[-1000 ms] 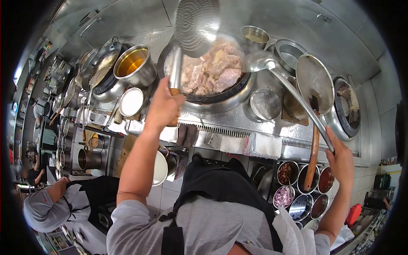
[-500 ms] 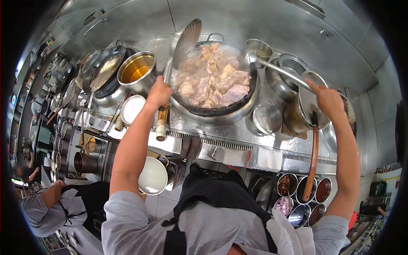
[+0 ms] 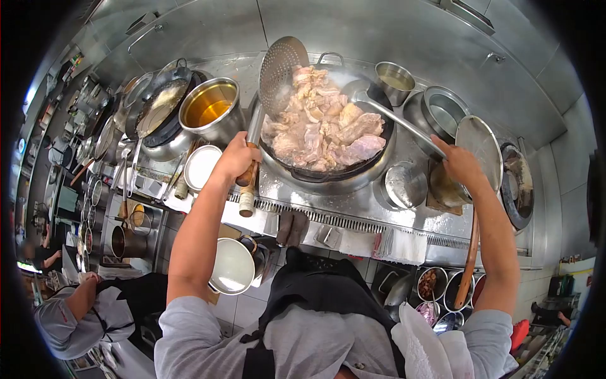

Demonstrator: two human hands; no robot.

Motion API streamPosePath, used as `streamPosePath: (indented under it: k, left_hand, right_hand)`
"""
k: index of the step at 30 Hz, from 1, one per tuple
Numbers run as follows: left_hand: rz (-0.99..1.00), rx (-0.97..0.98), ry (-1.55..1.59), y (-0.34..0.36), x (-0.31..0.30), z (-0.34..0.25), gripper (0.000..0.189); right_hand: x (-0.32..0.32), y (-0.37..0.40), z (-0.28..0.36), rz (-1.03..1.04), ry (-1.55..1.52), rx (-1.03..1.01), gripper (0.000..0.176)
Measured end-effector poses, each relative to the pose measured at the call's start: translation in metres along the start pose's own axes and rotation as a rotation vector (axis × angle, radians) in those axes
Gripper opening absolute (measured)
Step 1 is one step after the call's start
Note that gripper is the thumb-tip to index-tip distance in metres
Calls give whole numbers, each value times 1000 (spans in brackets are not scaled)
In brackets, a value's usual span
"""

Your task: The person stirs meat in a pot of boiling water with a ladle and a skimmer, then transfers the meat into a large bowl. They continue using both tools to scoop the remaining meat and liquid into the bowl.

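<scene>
A large black wok (image 3: 334, 177) holds a heap of pale, steaming meat pieces (image 3: 322, 126). My left hand (image 3: 237, 156) is closed round the handle of a perforated skimmer (image 3: 282, 72), whose round head stands tilted at the wok's left side. My right hand (image 3: 462, 163) grips the long metal handle of a ladle (image 3: 358, 91). The ladle's bowl is at the upper right of the meat. Beside my left hand stands a steel pot of amber liquid (image 3: 210, 112). Close to my right hand is a round strainer (image 3: 483, 148) with a wooden handle.
Another wok (image 3: 161, 114) sits at the left. Small steel pots (image 3: 395, 83) and a round steel container (image 3: 405, 185) stand right of the main wok. Below are a white-lined pot (image 3: 231, 266) and ingredient containers (image 3: 431, 284). A co-worker with folded arms (image 3: 85, 303) stands lower left.
The skimmer's head has turned to show more of its perforated face. My right hand has moved left and down, and the ladle's bowl now lies further over the meat.
</scene>
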State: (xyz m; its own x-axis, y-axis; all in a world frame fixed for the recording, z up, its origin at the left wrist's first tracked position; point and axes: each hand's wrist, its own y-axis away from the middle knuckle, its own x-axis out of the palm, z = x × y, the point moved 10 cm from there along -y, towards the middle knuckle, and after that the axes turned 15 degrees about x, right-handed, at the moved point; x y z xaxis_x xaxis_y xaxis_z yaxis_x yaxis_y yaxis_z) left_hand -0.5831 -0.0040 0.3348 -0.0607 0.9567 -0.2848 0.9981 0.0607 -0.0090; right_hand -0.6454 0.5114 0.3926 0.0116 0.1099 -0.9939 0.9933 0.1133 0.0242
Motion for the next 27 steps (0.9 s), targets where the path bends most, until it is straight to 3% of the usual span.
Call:
streamPosePath:
  k: [4,7,8,12,15,21,27]
  left_hand:
    - [-46,46,-195,30,-19,-25,67]
    - [-36,-5,-254,46,-26,-28,67]
    - [-68,60,-265,53,-27,-36,65]
    - [-88,124,-343,75,-31,-53,65]
    - [-70,44,-283,92,-25,-57,64]
    - [-43,124,-67,72,16,-78,64]
    - [-97,269,-354,50,26,-85,65]
  right_hand:
    - [20,-8,23,4,-51,-4,72]
    - [31,-1,34,40,-125,29,73]
    - [32,2,33,49,-162,42,73]
    - [35,26,19,70,-395,112,73]
    - [22,54,7,48,-580,133,72]
    - [-15,107,-4,20,-720,132,71]
    - [-27,152,-13,149,-747,299,70]
